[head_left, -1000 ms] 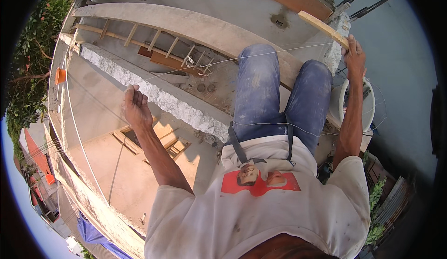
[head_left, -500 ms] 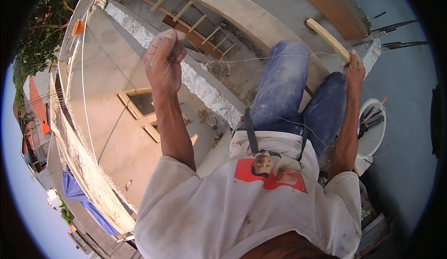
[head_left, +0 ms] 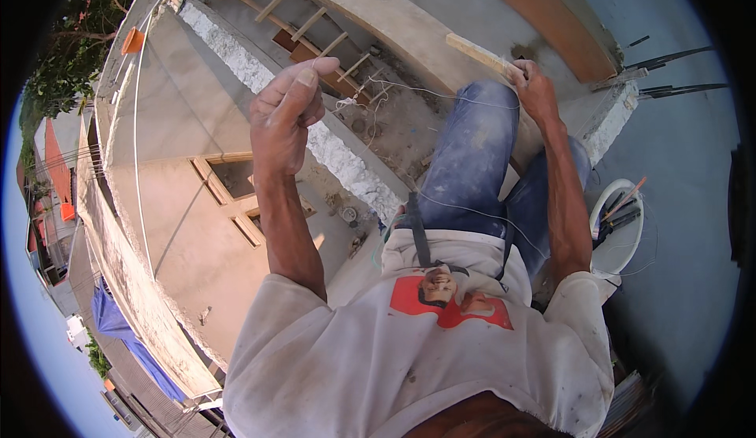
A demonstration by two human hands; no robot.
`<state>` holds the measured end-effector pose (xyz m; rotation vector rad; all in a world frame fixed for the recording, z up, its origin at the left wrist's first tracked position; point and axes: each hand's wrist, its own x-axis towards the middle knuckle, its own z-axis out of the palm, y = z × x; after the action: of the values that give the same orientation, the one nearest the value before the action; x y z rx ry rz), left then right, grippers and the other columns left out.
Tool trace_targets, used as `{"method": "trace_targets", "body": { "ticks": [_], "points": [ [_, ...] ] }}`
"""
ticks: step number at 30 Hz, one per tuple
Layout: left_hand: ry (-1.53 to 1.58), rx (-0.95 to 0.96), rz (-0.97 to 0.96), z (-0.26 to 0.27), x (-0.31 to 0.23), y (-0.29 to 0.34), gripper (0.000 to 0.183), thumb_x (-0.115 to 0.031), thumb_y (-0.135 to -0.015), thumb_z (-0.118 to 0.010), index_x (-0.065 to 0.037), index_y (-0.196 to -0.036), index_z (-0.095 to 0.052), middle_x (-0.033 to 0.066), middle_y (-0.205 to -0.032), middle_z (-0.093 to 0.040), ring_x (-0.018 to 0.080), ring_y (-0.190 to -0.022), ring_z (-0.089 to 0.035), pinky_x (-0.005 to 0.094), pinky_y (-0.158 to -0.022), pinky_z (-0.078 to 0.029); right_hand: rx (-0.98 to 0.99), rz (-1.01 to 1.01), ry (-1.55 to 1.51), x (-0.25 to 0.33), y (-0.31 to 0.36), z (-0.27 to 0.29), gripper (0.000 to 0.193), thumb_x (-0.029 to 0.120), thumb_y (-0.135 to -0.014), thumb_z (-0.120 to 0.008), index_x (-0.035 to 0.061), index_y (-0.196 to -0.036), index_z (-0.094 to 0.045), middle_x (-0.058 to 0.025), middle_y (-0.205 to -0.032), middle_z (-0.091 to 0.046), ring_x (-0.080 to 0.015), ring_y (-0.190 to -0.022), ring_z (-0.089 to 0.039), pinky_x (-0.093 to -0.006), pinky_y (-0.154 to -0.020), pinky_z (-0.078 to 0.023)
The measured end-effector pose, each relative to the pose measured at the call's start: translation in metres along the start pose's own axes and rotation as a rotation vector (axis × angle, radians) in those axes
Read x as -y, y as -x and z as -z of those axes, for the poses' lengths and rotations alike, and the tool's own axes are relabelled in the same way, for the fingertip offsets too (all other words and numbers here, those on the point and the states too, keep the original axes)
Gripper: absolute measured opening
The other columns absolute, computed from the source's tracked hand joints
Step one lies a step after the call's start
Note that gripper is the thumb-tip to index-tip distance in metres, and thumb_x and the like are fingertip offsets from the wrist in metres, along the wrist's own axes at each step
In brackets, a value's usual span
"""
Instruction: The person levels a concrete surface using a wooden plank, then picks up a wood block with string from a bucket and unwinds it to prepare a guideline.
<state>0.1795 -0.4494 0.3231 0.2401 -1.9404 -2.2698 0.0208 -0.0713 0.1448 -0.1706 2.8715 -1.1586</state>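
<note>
Raised at the left, my left hand (head_left: 287, 115) is closed, thumb against the curled index finger, pinching a thin pale string (head_left: 425, 90). A loose tangle hangs beside its fingers, and the pinched end is too fine to see clearly. From there the string runs right, above my knee, toward my right hand (head_left: 537, 92). That hand is wrapped round one end of a short wooden stick (head_left: 472, 50), which points left. More string lies slack across the lap of my dusty jeans (head_left: 476, 151).
A white bucket (head_left: 639, 229) with tools stands at my right. Dark rebar (head_left: 681, 62) juts from the concrete beyond. A rough wall edge (head_left: 346, 166) crosses at left, with a wooden ladder (head_left: 309, 25) below it. A small orange bucket (head_left: 132, 41) hangs at far left.
My right hand has moved left and away from me with the stick, which has swung to point left. The string between my hands now hangs slacker. My left hand has shifted slightly right.
</note>
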Motion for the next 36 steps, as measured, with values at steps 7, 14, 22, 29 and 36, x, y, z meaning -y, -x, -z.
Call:
{"method": "trace_targets", "body": {
  "ticks": [7,14,22,29,36],
  "points": [
    [-0.122,0.037,0.002,-0.004,-0.002,-0.004,0.037,-0.022,-0.104,-0.059,0.009,-0.122,-0.067,-0.0083,-0.065,-0.036,0.0052,-0.059,-0.030,0.0249,-0.058,-0.025,-0.246,-0.160,-0.194,-0.035,0.020,0.079,0.033,0.030,-0.102,-0.060,0.0005,-0.114,-0.069,-0.0102,-0.091,-0.076,-0.0163,-0.087,-0.071,-0.0340,-0.081,-0.052],
    [0.002,0.120,0.104,-0.008,0.041,-0.016,0.038,-0.024,-0.103,-0.061,0.006,-0.126,-0.065,-0.0087,-0.067,-0.034,0.0033,-0.059,-0.028,0.0226,-0.057,-0.023,-0.638,-0.448,0.278,-0.006,0.160,0.246,0.035,0.033,-0.103,-0.059,0.0027,-0.117,-0.070,-0.0073,-0.081,-0.073,-0.0165,-0.079,-0.066,-0.0314,-0.077,-0.050],
    [0.007,0.194,0.099,-0.037,0.050,-0.045,0.035,-0.024,-0.104,-0.062,0.004,-0.124,-0.066,-0.0086,-0.068,-0.035,0.0037,-0.060,-0.028,0.0221,-0.057,-0.026,-0.458,-0.702,0.441,-0.008,0.305,0.290,0.031,0.027,-0.101,-0.060,-0.0015,-0.110,-0.070,-0.0129,-0.076,-0.070,-0.0195,-0.071,-0.067,-0.0354,-0.071,-0.051],
    [-0.043,0.328,0.109,-0.076,0.047,-0.046,0.029,-0.022,-0.103,-0.061,0.002,-0.117,-0.070,-0.0076,-0.067,-0.040,0.0038,-0.061,-0.031,0.0242,-0.058,-0.026,-0.465,-0.710,0.338,-0.085,0.346,0.225,0.026,0.024,-0.102,-0.059,0.0014,-0.110,-0.069,-0.0144,-0.081,-0.073,-0.0250,-0.075,-0.073,-0.0358,-0.073,-0.054],
    [-0.140,0.305,0.177,-0.076,0.063,-0.032,0.029,-0.025,-0.103,-0.062,-0.001,-0.116,-0.071,-0.0084,-0.065,-0.037,0.0040,-0.061,-0.030,0.0238,-0.059,-0.026,-0.379,-0.770,0.309,-0.062,0.352,0.207,0.022,0.015,-0.094,-0.069,0.0070,-0.114,-0.065,-0.0170,-0.090,-0.075,-0.0308,-0.088,-0.075,-0.0429,-0.079,-0.055]
  ]
}}
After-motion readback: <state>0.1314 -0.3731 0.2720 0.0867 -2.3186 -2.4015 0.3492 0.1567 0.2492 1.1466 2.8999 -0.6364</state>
